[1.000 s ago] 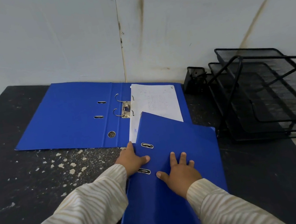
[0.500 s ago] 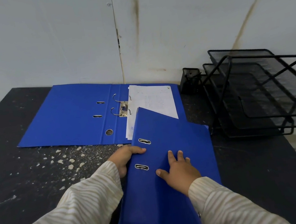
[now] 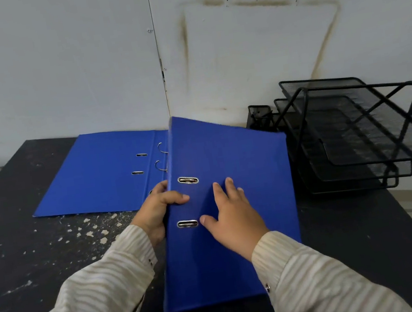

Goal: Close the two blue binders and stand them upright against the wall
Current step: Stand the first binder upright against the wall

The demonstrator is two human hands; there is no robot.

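Two blue binders, only 1 is shut so far. The shut binder [image 3: 239,244] is tipped up off the tabletop [image 3: 26,249] near the front edge, middle, top corner toward the wall [image 3: 53,71]. My left hand [image 3: 157,211] grips its spine side, thumb on the cover, fingers curled behind. My right hand [image 3: 232,216] lies flat on the cover, fingers straight.

Left to do: stand it at the wall, then shut the open binder [image 3: 100,174], flat along the back edge, left side, rings [image 3: 159,164] up.

Room looks tight, I think. Mesh trays [image 3: 356,133] fill the back right corner, and the back edge btw them is hidden.
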